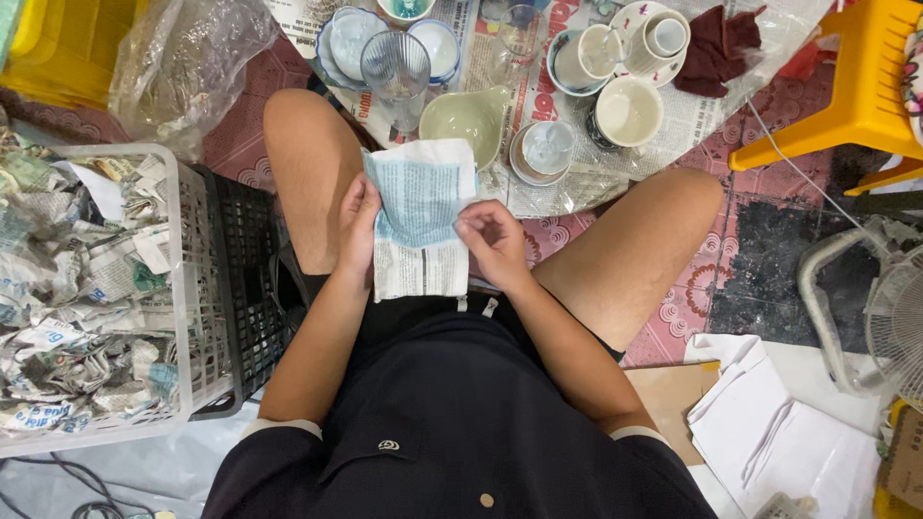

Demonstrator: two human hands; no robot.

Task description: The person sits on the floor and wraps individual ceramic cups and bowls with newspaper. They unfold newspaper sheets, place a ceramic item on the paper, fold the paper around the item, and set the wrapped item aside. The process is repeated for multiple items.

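Observation:
Between my knees I hold a sheet of newspaper (420,216), folded into a tall strip with a blue printed upper part. My left hand (358,231) grips its left edge with the fingers curled around it. My right hand (490,240) pinches its right edge at mid height. Just beyond the paper, on spread newspaper on the floor, stand a pale green bowl (467,120) and a clear drinking glass (395,72).
More crockery sits ahead: white cups (629,111), saucers (543,152), small bowls (348,40). A white basket (178,288) of crumpled newspaper stands at my left beside a black crate (245,279). A yellow stool (865,91), a fan (889,317) and white paper (779,423) lie to my right.

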